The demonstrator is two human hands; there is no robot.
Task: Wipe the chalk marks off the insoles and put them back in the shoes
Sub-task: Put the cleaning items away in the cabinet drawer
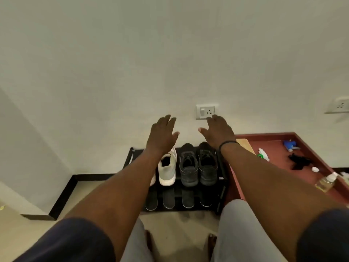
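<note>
Head view: the left hand [162, 135] and right hand [219, 132] hover flat, fingers spread, holding nothing. Four dark foam insoles [168, 198] line the black shoe rack's [222, 193] lower shelf, under the shoes [167, 168] (likely unwiped); reaching low could knock them off.

A wall socket [205, 111] sits above; a bottle [325, 182] lies on the red surface [272, 148].
</note>
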